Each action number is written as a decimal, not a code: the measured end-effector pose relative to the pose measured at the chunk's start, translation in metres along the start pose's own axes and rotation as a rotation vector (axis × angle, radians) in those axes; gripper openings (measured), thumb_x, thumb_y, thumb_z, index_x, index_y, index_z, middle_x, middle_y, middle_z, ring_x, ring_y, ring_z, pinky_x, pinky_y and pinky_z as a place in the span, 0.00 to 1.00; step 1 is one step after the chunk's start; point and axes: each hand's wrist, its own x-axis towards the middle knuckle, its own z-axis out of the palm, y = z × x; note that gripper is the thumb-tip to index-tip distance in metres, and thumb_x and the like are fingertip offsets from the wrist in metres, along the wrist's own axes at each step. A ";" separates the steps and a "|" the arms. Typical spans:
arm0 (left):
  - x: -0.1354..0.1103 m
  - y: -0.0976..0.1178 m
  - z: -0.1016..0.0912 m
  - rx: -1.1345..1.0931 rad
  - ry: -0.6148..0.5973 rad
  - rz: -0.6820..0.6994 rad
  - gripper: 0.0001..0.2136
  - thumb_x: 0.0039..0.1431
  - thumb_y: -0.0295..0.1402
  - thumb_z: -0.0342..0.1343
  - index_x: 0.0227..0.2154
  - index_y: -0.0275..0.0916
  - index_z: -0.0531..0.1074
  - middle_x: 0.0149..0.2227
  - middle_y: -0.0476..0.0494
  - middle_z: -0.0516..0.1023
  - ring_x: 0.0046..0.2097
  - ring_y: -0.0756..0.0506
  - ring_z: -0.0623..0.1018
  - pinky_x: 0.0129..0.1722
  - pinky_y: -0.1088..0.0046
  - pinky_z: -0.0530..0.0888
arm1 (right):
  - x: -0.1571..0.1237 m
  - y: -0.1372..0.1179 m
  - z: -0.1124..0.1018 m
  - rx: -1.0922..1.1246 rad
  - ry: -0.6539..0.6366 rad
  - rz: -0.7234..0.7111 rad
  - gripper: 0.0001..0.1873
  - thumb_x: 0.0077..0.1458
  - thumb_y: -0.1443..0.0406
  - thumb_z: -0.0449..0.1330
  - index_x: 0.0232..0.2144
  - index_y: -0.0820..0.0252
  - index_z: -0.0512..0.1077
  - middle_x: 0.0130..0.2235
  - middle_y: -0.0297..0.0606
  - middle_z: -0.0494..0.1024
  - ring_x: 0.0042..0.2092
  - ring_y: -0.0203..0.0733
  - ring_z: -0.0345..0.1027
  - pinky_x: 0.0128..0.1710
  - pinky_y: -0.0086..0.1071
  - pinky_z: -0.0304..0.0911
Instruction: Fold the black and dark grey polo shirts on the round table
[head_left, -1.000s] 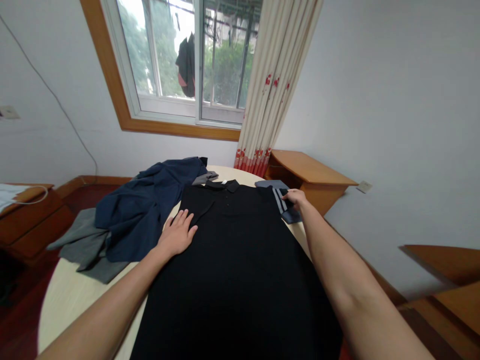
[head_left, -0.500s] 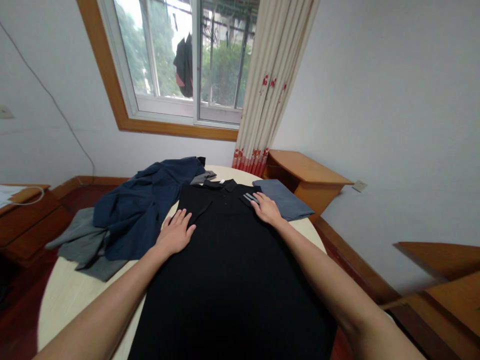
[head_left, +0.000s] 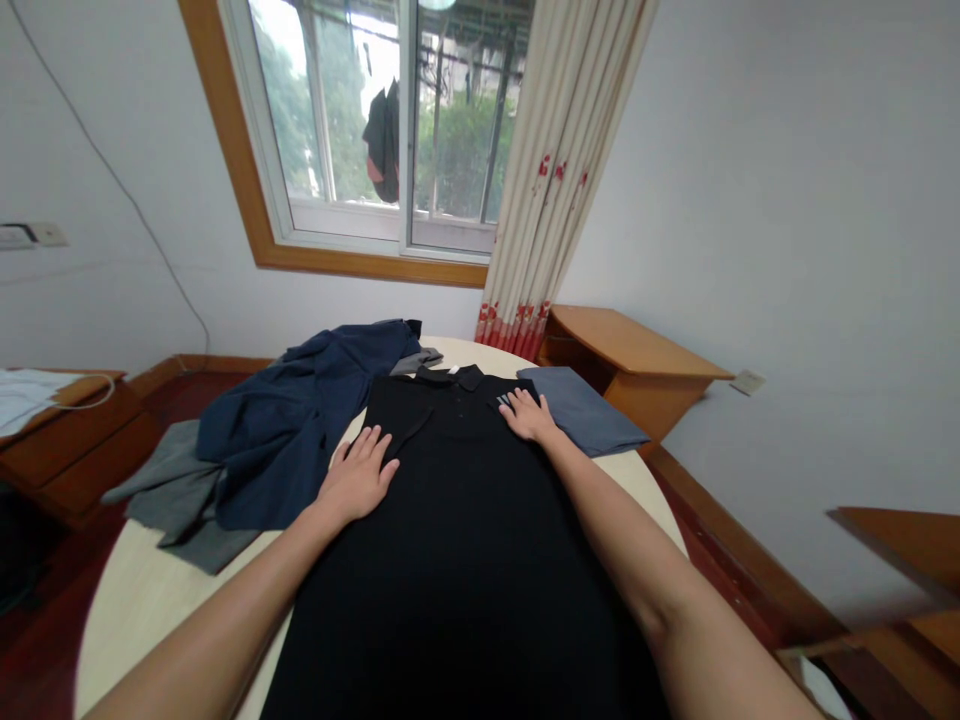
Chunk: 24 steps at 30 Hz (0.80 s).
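A black polo shirt lies spread front side up on the round pale table, its collar at the far end and its body running toward me. My left hand rests flat on the shirt's left edge below the sleeve, fingers stretched out. On the other side my right hand lies flat near the right sleeve, partly covering some light grey stripes on the cloth. Neither hand grips anything. The near hem of the shirt is out of the picture.
Rumpled navy and grey clothes are heaped at the table's left. A folded blue-grey cloth lies at the far right. Beyond stand a wooden desk, a curtain and a window. A wooden cabinet is at the left.
The view has shifted slightly, so the whole scene sits a little lower and further right. My right hand has slid slightly over the grey stripes; my left hand stays on the shirt's edge.
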 end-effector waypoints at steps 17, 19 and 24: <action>0.001 -0.001 0.004 -0.013 0.018 0.012 0.28 0.68 0.43 0.37 0.66 0.35 0.58 0.70 0.37 0.51 0.70 0.40 0.52 0.66 0.54 0.53 | -0.022 -0.027 -0.014 -0.103 0.227 -0.026 0.20 0.67 0.64 0.43 0.47 0.64 0.72 0.50 0.52 0.72 0.51 0.50 0.66 0.46 0.37 0.63; 0.001 -0.003 0.005 -0.012 0.031 0.018 0.27 0.68 0.43 0.37 0.65 0.36 0.58 0.69 0.38 0.52 0.70 0.41 0.52 0.66 0.54 0.53 | -0.025 -0.026 -0.015 -0.070 0.276 -0.020 0.21 0.69 0.63 0.40 0.49 0.63 0.70 0.52 0.50 0.71 0.51 0.48 0.66 0.48 0.36 0.62; 0.009 -0.004 -0.006 -0.062 -0.029 -0.015 0.27 0.69 0.46 0.34 0.63 0.39 0.62 0.68 0.39 0.57 0.69 0.39 0.57 0.65 0.51 0.56 | -0.027 -0.020 -0.016 0.000 0.225 -0.092 0.24 0.68 0.55 0.42 0.48 0.61 0.72 0.52 0.48 0.73 0.52 0.49 0.67 0.52 0.37 0.59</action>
